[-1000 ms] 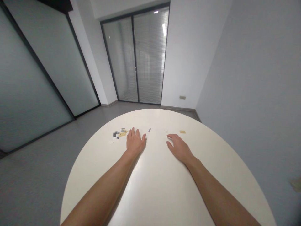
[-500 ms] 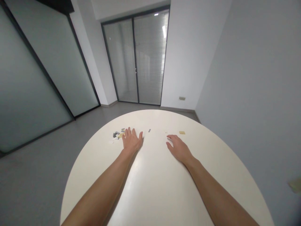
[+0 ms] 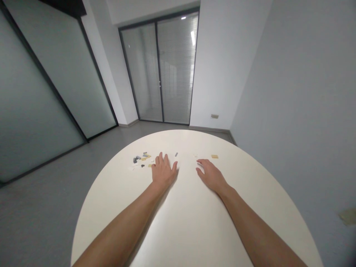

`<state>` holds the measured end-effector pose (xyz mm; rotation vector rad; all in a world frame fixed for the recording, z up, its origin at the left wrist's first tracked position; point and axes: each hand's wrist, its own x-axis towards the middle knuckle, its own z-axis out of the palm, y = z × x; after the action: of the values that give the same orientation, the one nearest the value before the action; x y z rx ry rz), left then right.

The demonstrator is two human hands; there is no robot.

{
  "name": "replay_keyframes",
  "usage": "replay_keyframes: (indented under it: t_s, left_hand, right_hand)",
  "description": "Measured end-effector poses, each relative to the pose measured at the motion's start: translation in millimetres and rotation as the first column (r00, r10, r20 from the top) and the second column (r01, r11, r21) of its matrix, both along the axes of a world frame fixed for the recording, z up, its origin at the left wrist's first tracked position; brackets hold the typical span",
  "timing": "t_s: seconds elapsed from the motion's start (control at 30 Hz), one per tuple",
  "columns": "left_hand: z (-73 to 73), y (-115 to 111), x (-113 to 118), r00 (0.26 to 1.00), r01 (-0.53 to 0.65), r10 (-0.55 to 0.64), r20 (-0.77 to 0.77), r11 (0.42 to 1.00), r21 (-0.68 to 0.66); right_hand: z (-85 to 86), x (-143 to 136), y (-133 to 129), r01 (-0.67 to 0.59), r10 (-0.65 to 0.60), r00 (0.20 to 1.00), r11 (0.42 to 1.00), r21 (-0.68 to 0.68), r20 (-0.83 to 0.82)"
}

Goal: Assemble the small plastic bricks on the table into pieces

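Observation:
My left hand (image 3: pixel 164 170) lies palm down on the white round table (image 3: pixel 178 222), its fingers spread. By its little finger sits a small yellow piece (image 3: pixel 150 165), partly covered by the hand. Further left is a loose scatter of small grey, yellow, white and dark pieces (image 3: pixel 138 158), too small to identify; they look like toy bricks. A single grey piece (image 3: pixel 176 154) lies beyond my left thumb. My right hand (image 3: pixel 211 174) rests on the table with thumb and fingers apart. Just past its fingertips are tiny pale bits (image 3: pixel 195 155), and a flat yellow piece (image 3: pixel 214 156) lies beyond its knuckles.
The table's curved far edge (image 3: pixel 178 130) runs a short way past the pieces. Behind it stand a glass door with blinds (image 3: pixel 176 74) and a white wall (image 3: pixel 222 55). Frosted glass panels (image 3: pixel 63 74) are to the left, over grey floor (image 3: pixel 36 218).
My left hand has slid right and slightly nearer to me, uncovering several small pieces at its left. The right hand has stayed in about the same place.

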<state>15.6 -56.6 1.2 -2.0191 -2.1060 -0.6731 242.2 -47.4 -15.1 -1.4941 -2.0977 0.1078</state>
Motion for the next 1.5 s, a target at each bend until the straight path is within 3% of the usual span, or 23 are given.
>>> replay_keyframes:
  t_s: [0.2,0.33,0.4,0.47,0.63,0.9,1.1,1.33,1.5]
  left_hand:
    - [0.6,-10.2,17.8,0.978,0.198,-0.2,0.058,0.98,0.031]
    - [-4.1,-8.2,19.5,0.883,0.445,-0.45,0.133,0.893,0.071]
    - [-6.5,-5.5,18.0,0.84,0.51,-0.519,0.157,0.854,0.096]
    - [-8.4,-2.4,15.4,0.836,0.511,-0.523,0.166,0.852,0.111]
    - [-13.0,4.1,8.1,0.884,0.415,-0.411,0.221,0.909,0.031]
    - [-16.0,8.0,8.2,0.893,0.384,-0.377,0.247,0.923,0.02]
    - [-11.4,5.1,8.6,0.843,0.452,-0.44,0.31,0.891,0.035]
    - [-14.4,5.9,13.5,0.758,0.579,-0.568,0.32,0.813,0.071]
    - [-10.2,3.3,14.0,0.803,0.525,-0.511,0.306,0.85,0.044]
  right_hand:
    - [-1.1,-1.8,0.2,-0.001,0.001,1.0,1.0,0.017,-0.007]
    - [-2.8,-2.1,1.7,-0.011,0.012,1.0,1.0,0.025,-0.004]
    - [-2.6,-2.2,1.5,-0.006,0.006,1.0,1.0,0.027,-0.002]
    - [-1.6,-2.3,0.7,-0.004,0.004,1.0,1.0,0.024,0.0]
    - [0.6,-2.2,-1.2,0.0,0.0,1.0,1.0,0.014,0.003]
    - [4.5,-7.2,-3.5,0.008,-0.009,1.0,0.999,0.044,0.023]
    - [11.9,-24.5,-11.8,-0.071,0.067,0.996,0.996,0.055,0.066]
    - [18.3,-30.0,-14.1,-0.11,0.11,0.994,0.993,0.031,-0.006]
    - [18.7,-27.9,-11.2,-0.112,0.112,0.993,0.994,0.009,-0.021]
